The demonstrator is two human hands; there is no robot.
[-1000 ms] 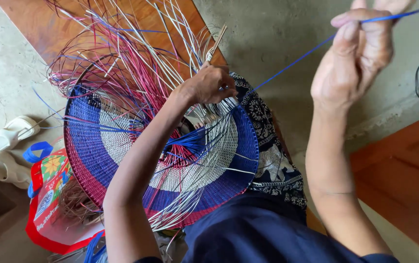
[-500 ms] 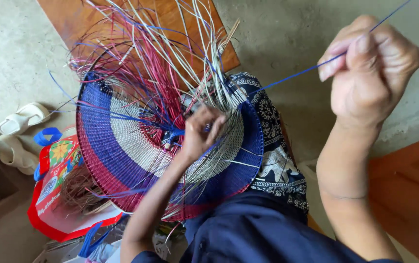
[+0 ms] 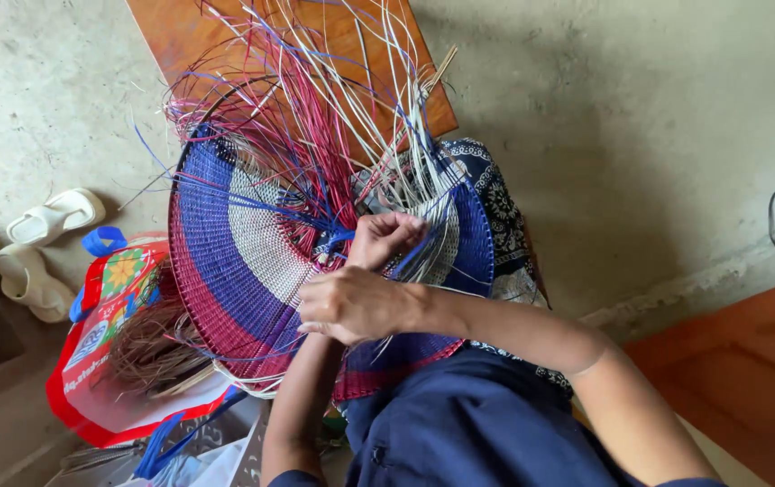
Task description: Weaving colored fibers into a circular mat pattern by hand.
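Both hands meet on the woven basket (image 3: 252,261): left hand (image 3: 385,239) pinches blue strands (image 3: 333,236) (grip clenched), right hand (image 3: 351,305) fisted; contents unclear.

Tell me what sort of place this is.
Probably a home floor used for handcraft. The floor is bare concrete, pale sandals lie off to one side, and a bag of dry fibre sits beside a half-woven blue, red and white basket that both hands work on.

A: Log your left hand (image 3: 385,238). Pose?

B: Your left forearm rises from the lower edge; the fingers are curled shut, knuckles up.

A: Right hand (image 3: 351,305)?

B: Your right forearm crosses in from the lower right, elbow bent. That hand sits just below the left, fingers folded in.
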